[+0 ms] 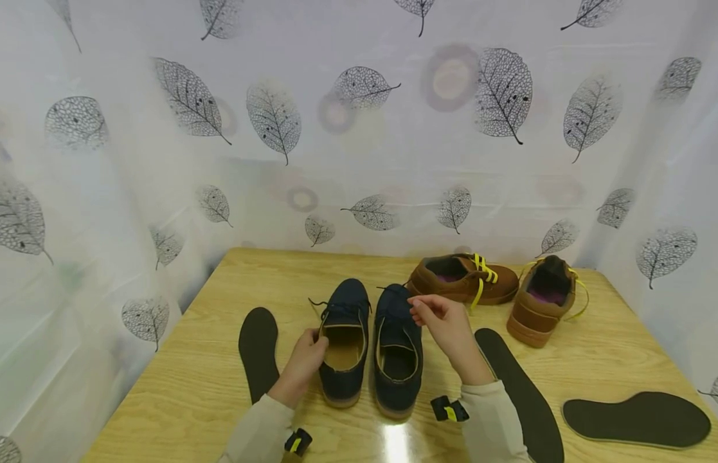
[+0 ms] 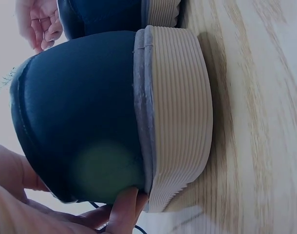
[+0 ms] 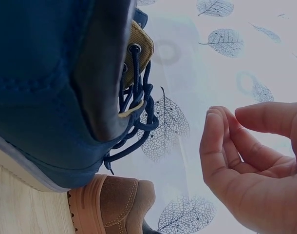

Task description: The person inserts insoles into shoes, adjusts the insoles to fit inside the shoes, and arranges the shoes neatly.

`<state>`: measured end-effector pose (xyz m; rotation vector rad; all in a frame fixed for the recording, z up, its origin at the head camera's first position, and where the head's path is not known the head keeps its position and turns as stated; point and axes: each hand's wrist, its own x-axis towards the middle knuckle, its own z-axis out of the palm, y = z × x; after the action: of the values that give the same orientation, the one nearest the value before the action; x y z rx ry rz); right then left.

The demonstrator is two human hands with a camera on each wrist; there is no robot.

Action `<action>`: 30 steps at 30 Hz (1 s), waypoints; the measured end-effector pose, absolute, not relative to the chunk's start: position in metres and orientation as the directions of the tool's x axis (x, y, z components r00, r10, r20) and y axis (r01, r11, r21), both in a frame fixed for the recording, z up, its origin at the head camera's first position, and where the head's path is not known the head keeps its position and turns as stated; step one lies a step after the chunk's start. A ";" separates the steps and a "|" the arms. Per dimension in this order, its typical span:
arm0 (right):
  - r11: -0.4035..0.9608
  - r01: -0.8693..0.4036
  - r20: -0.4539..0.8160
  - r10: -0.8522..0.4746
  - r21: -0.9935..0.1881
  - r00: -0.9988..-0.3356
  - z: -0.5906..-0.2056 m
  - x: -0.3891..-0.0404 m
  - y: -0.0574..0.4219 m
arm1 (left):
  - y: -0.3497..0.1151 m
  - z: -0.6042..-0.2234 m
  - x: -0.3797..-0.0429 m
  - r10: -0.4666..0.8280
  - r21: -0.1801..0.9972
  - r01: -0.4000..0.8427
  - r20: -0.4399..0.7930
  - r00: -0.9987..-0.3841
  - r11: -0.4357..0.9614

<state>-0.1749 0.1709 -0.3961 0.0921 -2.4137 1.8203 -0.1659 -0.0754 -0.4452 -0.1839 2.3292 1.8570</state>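
Two navy lace-up shoes stand side by side on the table, toes pointing away. My left hand (image 1: 303, 363) grips the outer side of the left navy shoe (image 1: 342, 386), thumb at the opening's edge and fingers against the outside wall. That shoe's inside looks tan. Over the front of the right navy shoe (image 1: 398, 389) my right hand (image 1: 448, 325) hovers, its fingers loosely curled and nothing between thumb and fingertips in the right wrist view. Dark laces (image 3: 147, 119) are tied on the right navy shoe, whose inside looks dark.
A black insole (image 1: 259, 350) lies left of my left hand. Two more, a slanted insole (image 1: 520, 392) and a sideways insole (image 1: 636, 419), lie at the right. Behind are a brown shoe (image 1: 497, 283) with yellow laces and another brown shoe (image 1: 529, 321). A leaf-patterned curtain (image 1: 370, 154) surrounds the table (image 1: 185, 386).
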 end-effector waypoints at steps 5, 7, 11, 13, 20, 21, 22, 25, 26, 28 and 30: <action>0.275 -0.120 0.130 0.020 -0.954 -0.991 -0.396 -0.175 0.171 | -0.073 -0.444 -0.164 0.005 0.954 -0.177 -0.183 -0.983 0.242; 0.273 -0.118 0.129 0.021 -0.955 -0.991 -0.397 -0.175 0.171 | -0.073 -0.445 -0.163 0.008 0.954 -0.165 -0.172 -0.985 0.249; 0.271 -0.121 0.131 0.021 -0.955 -0.991 -0.397 -0.175 0.170 | -0.072 -0.446 -0.163 0.014 0.953 -0.138 -0.147 -0.989 0.269; 0.268 -0.121 0.130 0.019 -0.956 -0.991 -0.396 -0.174 0.170 | -0.072 -0.447 -0.163 0.018 0.950 -0.128 -0.139 -0.990 0.286; 0.263 -0.123 0.133 0.021 -0.957 -0.991 -0.395 -0.174 0.169 | -0.078 -0.446 -0.165 0.067 0.932 -0.105 -0.136 -0.988 0.346; 0.266 -0.125 0.135 0.020 -0.956 -0.991 -0.395 -0.174 0.169 | -0.080 -0.444 -0.165 0.081 0.928 -0.111 -0.149 -0.985 0.356; 0.267 -0.122 0.133 0.020 -0.956 -0.991 -0.395 -0.174 0.169 | -0.081 -0.443 -0.165 0.094 0.922 -0.119 -0.164 -0.982 0.369; 0.274 -0.125 0.135 0.016 -0.954 -0.991 -0.396 -0.175 0.169 | -0.087 -0.437 -0.167 0.120 0.900 -0.146 -0.213 -0.970 0.410; 0.277 -0.127 0.137 0.014 -0.952 -0.991 -0.397 -0.175 0.169 | -0.089 -0.436 -0.168 0.125 0.893 -0.151 -0.223 -0.967 0.423; 0.280 -0.132 0.141 0.011 -0.951 -0.990 -0.397 -0.175 0.169 | -0.093 -0.433 -0.170 0.139 0.883 -0.144 -0.228 -0.964 0.447; 0.281 -0.132 0.139 0.006 -0.951 -0.990 -0.397 -0.175 0.169 | -0.098 -0.431 -0.173 0.147 0.878 -0.134 -0.224 -0.963 0.460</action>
<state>-0.1750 0.1690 -0.3968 0.1196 -2.4198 1.8143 -0.1726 -0.0981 -0.4311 0.0110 2.4443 1.5049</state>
